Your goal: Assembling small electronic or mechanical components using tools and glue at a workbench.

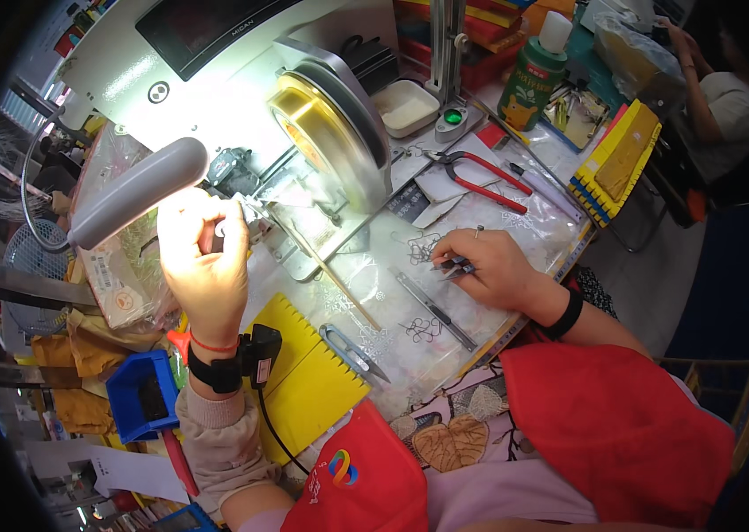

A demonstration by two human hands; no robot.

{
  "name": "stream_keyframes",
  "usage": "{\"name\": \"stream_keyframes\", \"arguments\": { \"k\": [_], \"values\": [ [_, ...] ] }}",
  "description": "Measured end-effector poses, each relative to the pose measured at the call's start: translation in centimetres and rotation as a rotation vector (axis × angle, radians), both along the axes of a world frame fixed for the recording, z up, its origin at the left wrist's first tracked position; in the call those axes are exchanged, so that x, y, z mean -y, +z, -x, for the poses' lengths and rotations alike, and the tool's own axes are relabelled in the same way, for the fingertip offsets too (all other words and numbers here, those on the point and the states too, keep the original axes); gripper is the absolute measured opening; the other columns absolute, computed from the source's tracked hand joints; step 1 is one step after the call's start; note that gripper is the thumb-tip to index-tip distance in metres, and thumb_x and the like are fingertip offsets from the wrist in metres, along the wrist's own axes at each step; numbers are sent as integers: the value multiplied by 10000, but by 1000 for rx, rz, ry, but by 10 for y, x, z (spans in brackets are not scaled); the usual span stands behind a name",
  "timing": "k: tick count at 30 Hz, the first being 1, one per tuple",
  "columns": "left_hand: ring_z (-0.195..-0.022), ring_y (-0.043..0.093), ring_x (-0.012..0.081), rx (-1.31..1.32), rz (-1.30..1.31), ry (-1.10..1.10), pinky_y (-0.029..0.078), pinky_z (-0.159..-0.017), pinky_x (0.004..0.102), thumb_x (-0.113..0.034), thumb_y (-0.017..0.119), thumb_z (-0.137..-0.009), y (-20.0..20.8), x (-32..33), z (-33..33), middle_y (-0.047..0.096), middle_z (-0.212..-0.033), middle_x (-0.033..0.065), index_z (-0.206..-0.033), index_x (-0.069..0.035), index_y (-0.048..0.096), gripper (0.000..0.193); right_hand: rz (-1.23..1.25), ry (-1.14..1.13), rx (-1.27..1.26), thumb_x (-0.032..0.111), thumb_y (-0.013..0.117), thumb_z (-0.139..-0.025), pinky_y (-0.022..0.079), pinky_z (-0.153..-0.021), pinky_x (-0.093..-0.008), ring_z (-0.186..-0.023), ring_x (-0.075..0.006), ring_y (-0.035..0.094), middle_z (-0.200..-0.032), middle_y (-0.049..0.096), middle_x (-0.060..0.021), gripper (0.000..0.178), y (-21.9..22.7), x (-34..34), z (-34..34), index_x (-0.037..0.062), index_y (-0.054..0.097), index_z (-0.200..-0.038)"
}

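Observation:
My left hand point(203, 262) is raised under the bright lamp at the small metal fixture of a white bench machine point(206, 71). Its thumb and fingers are pinched together; glare hides what is between them. My right hand point(491, 270) rests over the bench on the right, fingers closed round a small dark metal tool point(452, 268), whose kind I cannot make out. Beside its fingertips lies a tangle of thin dark wire pieces point(422, 249). A long metal tool like tweezers point(435, 310) lies nearer me, with a second small heap of wire pieces point(423, 331) next to it.
A grey lamp head point(140, 191) overhangs my left hand. A golden wheel point(308, 124) sits on the machine, and a thin rod point(330, 275) slants toward me. Red-handled pliers point(490, 182), a green bottle point(532, 80), a yellow board point(312, 372) and a blue bin point(140, 395) surround the work.

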State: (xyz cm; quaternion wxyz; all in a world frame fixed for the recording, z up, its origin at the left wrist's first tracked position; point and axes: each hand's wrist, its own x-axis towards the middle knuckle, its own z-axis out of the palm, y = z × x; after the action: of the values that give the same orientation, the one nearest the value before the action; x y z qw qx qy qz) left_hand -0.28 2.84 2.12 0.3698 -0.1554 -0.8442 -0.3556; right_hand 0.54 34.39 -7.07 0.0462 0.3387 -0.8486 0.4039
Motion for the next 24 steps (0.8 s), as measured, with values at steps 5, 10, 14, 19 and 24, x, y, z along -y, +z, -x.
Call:
{"name": "stream_keyframes", "arguments": {
  "k": [5,10,14,19,24],
  "values": [
    [-727,452,83,5,-56,-24,363,-587,202,75,685,-810,-3,2,2,512,-945,47,-835,-14,602,125,7,3,8,32,673,-735,516,-673,-342,-787,-261,677,-874,673,-72,240,-2,0,0,85,618,-962],
    [-752,470,88,15,-32,-13,375,-595,202,76,684,-811,-1,2,0,512,-955,51,-835,-10,600,123,8,0,-4,32,673,-740,515,-672,-343,-781,-261,675,-868,674,-71,236,-1,1,0,84,621,-964],
    [-744,464,85,10,2,11,371,-593,202,75,684,-811,1,0,-1,513,-948,48,-832,-13,599,124,12,1,-6,45,675,-747,513,-672,-345,-777,-266,672,-864,675,-70,228,-1,1,0,86,623,-965],
    [-715,435,79,8,47,31,348,-578,205,71,687,-808,2,0,-1,515,-934,40,-825,-22,599,130,13,-1,-4,52,677,-748,513,-672,-345,-774,-268,671,-862,675,-69,225,0,1,0,88,624,-964],
    [-688,411,83,-19,36,26,332,-571,211,75,690,-796,2,-3,0,514,-911,38,-821,-23,596,138,12,-1,-8,39,674,-747,516,-674,-343,-776,-261,675,-863,675,-69,226,-1,0,1,87,622,-961]
  ]
}}
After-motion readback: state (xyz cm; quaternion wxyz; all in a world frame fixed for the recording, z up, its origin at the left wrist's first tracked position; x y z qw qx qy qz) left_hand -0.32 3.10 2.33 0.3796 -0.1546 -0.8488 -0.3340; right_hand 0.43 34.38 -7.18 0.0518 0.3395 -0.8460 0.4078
